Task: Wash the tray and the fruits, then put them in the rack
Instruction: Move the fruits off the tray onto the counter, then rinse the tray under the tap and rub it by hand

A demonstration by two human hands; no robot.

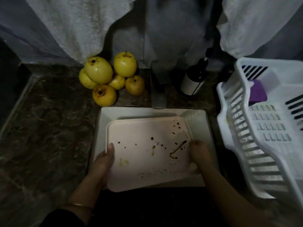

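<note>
Firmly, left hand (103, 161) and right hand (199, 153) grip one tray (139, 133), six fruits (98, 70) behind it.

We record that the tray (147, 153) hides most of the sink (105, 122) and the fingers of the left hand (101, 163), only its thumb showing on the rim, while the right hand (198, 154) is blurred at the tray's right edge, its thumb out of sight. The rack (234, 122) runs off our view on the right, and the purple item (257, 91) inside it is too blurred to identify. Front fruits (104, 95) partly hide those behind.
</note>
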